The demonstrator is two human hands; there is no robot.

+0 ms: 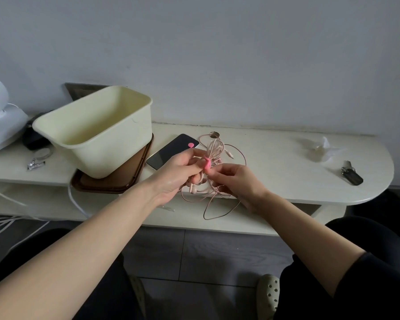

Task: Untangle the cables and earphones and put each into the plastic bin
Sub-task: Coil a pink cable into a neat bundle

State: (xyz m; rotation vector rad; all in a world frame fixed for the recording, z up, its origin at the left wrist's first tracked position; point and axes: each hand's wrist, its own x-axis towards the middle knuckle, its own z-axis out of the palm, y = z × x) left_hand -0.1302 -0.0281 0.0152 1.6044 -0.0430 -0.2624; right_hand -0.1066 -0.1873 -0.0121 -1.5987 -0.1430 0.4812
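Barely started, judging by the plastic bin (129, 91), bare inside as far as visible. Gripping the pink cable-and-earphone tangle (214, 146) in the curled left hand (178, 172), above the front edge of the table (275, 158), right of the bin; pinching its pink tie (207, 163) with the right hand (236, 183). Left to do: untying, separating, binning each

Wall (217, 54): plain pale grey, running along the desk's back edge, with a dark plate (79, 90) set into it toward the back left. Desk (275, 158): cream top, right end rounded, open shelf (9, 199) beneath. Floor (206, 250): large grey tiles, darker joints. Light: soft, even.
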